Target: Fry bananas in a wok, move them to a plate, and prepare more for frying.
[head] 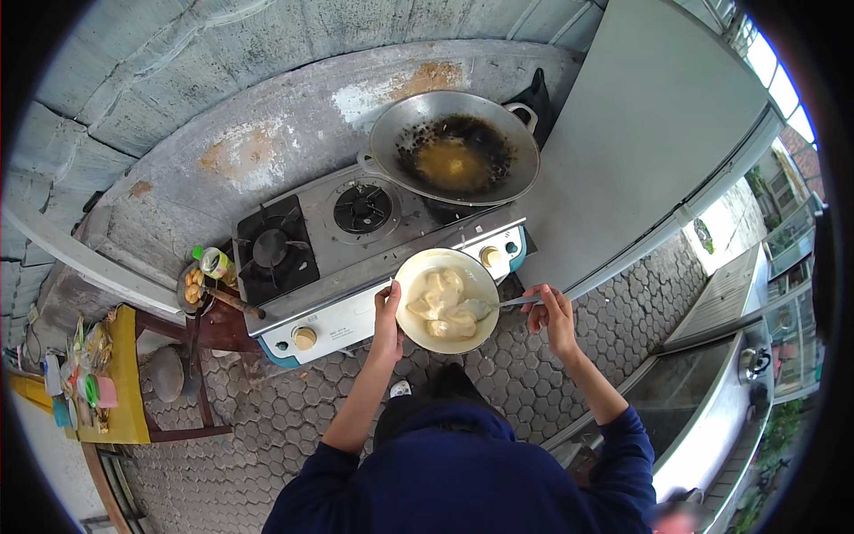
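Observation:
My left hand [387, 322] grips the left rim of a cream-coloured bowl [482, 274], thumb up along its edge. Several pieces of food coated in pale batter [444, 294] lie in the bowl. In my right hand [552, 319] is the handle of a metal spoon [517, 302], whose other end rests in the batter at the bowl's right side. Beyond the bowl, a large metal wok [387, 133] with dark residue and yellowish oil sits on the right of a gas stove [407, 230]. Whether a flame burns under the wok cannot be seen.
A strainer with browned fried pieces [193, 287] and a green-capped bottle [217, 263] stand left of the stove. Further left is a yellow-covered table [130, 400] with containers. A tall grey panel [640, 120] rises at the right. A partly visible person [677, 517] is at the lower right.

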A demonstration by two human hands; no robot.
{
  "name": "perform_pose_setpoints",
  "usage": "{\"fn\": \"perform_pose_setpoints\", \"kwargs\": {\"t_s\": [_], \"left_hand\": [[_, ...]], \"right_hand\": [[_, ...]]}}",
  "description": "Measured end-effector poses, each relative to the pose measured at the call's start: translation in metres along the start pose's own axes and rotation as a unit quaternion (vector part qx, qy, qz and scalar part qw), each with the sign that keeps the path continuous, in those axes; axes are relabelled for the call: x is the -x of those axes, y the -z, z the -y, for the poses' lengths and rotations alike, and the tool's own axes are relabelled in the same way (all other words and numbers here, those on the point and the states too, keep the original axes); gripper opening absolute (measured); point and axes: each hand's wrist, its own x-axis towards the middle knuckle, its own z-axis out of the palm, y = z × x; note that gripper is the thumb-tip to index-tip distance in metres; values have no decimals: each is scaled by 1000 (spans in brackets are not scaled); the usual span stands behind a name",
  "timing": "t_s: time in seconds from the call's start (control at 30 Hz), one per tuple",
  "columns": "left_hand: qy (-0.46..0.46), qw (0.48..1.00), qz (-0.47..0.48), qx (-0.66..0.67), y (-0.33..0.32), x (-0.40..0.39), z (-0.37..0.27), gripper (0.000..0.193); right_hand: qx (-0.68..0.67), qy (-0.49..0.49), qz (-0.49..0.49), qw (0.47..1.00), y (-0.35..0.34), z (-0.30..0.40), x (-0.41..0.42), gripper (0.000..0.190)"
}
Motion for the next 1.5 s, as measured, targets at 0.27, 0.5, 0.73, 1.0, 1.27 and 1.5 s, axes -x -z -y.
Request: {"fn": "perform_pose_setpoints", "kwargs": {"t_s": [0.27,0.5,0.73,1.0,1.27,1.5], "left_hand": [[12,999,12,-43,0,11,5,53],[13,999,35,26,4,11,-1,49],[-23,997,64,25,10,5,-9,45],[-14,999,49,16,8,7,-16,43],[-19,999,32,8,4,8,-11,47],[0,999,35,12,6,8,-10,47]], "right_hand": [[-119,-83,-33,989,-13,-22,6,35],[310,287,77,903,-17,23,33,27],[300,381,90,870,-13,27,29,27],[253,292,61,920,-11,20,21,35],[32,51,-42,997,-13,-14,11,39],[17,97,-71,993,-18,-8,15,39]]}}
